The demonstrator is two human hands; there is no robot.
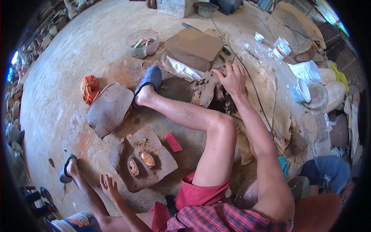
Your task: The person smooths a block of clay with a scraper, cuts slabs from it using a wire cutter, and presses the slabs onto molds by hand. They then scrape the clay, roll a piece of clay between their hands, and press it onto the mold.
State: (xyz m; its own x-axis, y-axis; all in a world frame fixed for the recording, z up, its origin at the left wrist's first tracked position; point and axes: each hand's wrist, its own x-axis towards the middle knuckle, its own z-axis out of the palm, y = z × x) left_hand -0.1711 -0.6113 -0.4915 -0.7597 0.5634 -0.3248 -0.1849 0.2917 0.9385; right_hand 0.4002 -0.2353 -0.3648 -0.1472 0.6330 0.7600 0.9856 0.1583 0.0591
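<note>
My right hand (234, 79) reaches out over a heap of torn grey-brown clay scraps (206, 89), thumb and fingers apart, at or just above the pile. Whether a fingertip touches the clay is hard to tell. My left hand (109, 188) hovers near my left shin with fingers spread and nothing in it. Between my legs lies a thick clay slab (164, 170) with two hollowed shapes, each holding an orange-brown oval piece (147, 159). A flat red rectangular piece (173, 142) rests beside the slab's upper right corner.
Beyond the scraps stands a large clay block (193, 46) on sheeting. A clear bowl (143, 43) holds small tools. A ridged grey slab (110, 110) leans by an orange cloth bundle (90, 88). White tubs (282, 48) stand at right; a dark cable (251, 79) crosses the floor.
</note>
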